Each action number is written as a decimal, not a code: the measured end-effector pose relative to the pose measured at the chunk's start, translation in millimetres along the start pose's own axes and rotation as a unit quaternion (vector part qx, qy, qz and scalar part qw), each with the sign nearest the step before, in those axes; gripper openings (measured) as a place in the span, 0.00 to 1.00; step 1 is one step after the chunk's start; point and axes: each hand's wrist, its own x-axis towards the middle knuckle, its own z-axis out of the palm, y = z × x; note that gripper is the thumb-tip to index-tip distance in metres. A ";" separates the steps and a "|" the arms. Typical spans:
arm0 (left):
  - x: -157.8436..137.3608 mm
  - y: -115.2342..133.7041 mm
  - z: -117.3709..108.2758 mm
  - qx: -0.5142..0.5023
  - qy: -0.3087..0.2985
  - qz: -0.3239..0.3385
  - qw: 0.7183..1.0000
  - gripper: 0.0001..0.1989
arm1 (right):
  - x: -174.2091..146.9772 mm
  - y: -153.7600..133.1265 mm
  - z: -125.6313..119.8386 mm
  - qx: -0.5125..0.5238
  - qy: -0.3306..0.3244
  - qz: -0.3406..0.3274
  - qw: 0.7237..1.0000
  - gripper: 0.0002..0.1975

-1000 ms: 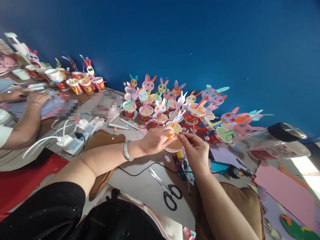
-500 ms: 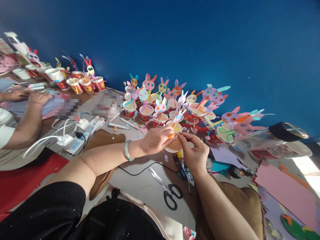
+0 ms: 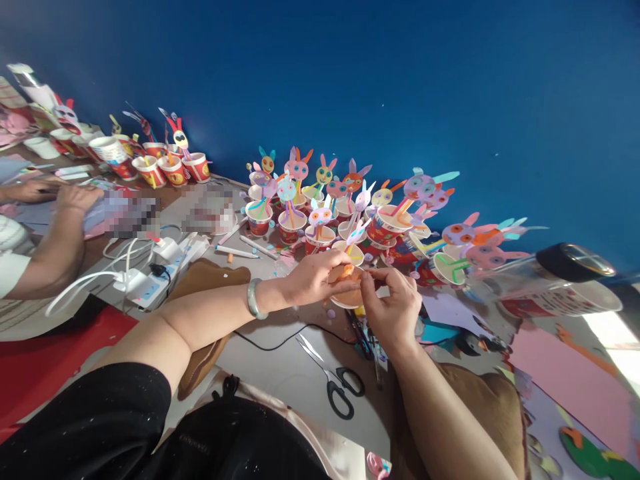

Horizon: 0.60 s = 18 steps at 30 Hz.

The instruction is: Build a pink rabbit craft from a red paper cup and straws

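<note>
My left hand (image 3: 311, 277), with a pale bangle (image 3: 253, 299) on its wrist, is closed on a small orange piece (image 3: 345, 272) whose kind I cannot make out. Thumb and forefinger of my right hand (image 3: 394, 307) are pinched together beside it, and what lies between them is hidden. Both hands hover over a paper cup (image 3: 349, 306), mostly covered by them. Just behind is another cup (image 3: 356, 255) with a paper rabbit figure (image 3: 359, 232) standing in it. Scissors (image 3: 333, 380) with black handles lie partly open on the table below my hands.
Several red paper cups with paper rabbits (image 3: 320, 215) stand along the blue wall. A power strip (image 3: 157, 277) with white cables is at left, near a person's arm (image 3: 55, 243). A clear bottle (image 3: 525, 277) leans at right, above pink paper (image 3: 570, 387). Pens (image 3: 237, 252) lie behind my left arm.
My right hand has shifted slightly right and its fingers have curled more. My left hand has turned a little, so more of the orange piece shows.
</note>
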 end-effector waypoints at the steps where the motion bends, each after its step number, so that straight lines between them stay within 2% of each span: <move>1: 0.9 -0.5 -0.9 -0.045 0.000 -0.012 0.999 0.23 | 1.6 0.5 -0.9 0.011 0.000 0.020 1.000 0.10; 4: 2.6 -0.6 -2.8 -0.181 -0.010 -0.039 0.983 0.32 | 6.8 3.2 -4.5 0.038 0.008 0.073 0.997 0.09; 6: 2.3 0.2 -3.1 -0.224 -0.026 -0.048 0.973 0.38 | 10.2 5.6 -7.3 0.047 0.023 0.092 0.994 0.09; 11: 0.5 1.6 0.4 -0.200 -0.047 -0.013 0.979 0.53 | 15.8 9.2 -12.2 0.075 0.046 0.129 0.988 0.10; 13: 1.3 0.4 2.7 -0.190 -0.050 -0.009 0.980 0.53 | 16.2 8.9 -12.5 0.088 0.047 0.139 0.985 0.10; 18: 5.0 -3.5 5.5 -0.173 -0.070 -0.035 0.982 0.41 | 14.2 5.9 -11.5 0.092 0.035 0.128 0.987 0.09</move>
